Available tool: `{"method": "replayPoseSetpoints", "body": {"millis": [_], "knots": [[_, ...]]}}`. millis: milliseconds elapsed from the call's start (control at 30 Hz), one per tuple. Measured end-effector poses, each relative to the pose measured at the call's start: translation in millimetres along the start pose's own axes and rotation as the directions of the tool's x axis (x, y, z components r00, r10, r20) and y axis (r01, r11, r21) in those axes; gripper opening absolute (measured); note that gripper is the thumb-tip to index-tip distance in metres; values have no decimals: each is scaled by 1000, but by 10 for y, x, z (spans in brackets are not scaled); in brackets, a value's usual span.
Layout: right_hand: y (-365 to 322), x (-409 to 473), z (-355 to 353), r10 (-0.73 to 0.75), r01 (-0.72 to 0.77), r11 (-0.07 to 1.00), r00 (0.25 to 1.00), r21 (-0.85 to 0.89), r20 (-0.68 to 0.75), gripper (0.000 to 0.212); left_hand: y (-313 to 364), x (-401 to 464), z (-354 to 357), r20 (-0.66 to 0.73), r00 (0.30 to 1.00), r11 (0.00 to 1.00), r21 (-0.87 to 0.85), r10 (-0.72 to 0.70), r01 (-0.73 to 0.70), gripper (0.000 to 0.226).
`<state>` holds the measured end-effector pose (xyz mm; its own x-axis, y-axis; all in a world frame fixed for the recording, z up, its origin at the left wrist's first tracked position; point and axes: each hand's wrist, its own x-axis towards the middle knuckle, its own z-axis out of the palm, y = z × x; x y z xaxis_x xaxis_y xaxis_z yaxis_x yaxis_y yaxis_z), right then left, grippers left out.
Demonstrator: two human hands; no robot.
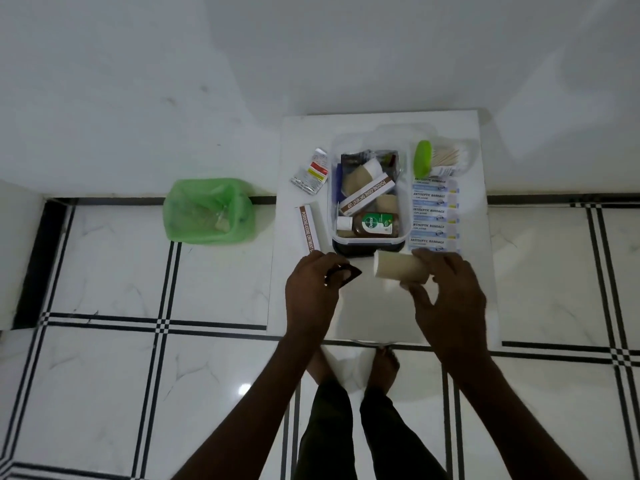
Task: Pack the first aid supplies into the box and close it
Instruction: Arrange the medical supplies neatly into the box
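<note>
A clear plastic box [401, 216] stands open on a white table, holding a brown antiseptic bottle [370, 225], an ointment carton [367, 194] and beige bandage rolls. Just in front of the box, my right hand [446, 292] grips a beige bandage roll [398, 270] lying sideways. My left hand [311, 292] pinches a small dark wrapper [346, 273]. A second ointment carton [310, 230] and a foil tablet strip [311, 173] lie left of the box. Antiseptic bandage strips [433, 213] and a green-lidded tub of cotton swabs [440, 157] lie on its right.
A green plastic bag [207, 213] sits on the tiled floor left of the table [374, 317]. White walls stand behind. My bare feet [381, 365] show under the table's front edge. The box's clear lid stands up behind it.
</note>
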<state>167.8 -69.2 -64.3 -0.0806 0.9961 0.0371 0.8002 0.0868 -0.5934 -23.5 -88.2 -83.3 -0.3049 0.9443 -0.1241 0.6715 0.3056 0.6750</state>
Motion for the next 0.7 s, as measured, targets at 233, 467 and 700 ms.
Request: {"method": "replayPoseSetpoints", "body": {"millis": [233, 467, 700], "knots": [[-438, 869, 54, -108, 102, 986, 993, -129, -41, 46, 269, 171, -428, -235, 967, 960, -278, -97, 29, 15], [-463, 1185, 340, -216, 288, 814, 956, -505, 198, 43, 200, 549, -586, -301, 951, 965, -263, -71, -11, 13], [-493, 1212, 328, -136, 294, 762, 944, -576, 302, 55, 511, 1206, -609, -265, 964, 978, -193, 29, -83, 12]]}}
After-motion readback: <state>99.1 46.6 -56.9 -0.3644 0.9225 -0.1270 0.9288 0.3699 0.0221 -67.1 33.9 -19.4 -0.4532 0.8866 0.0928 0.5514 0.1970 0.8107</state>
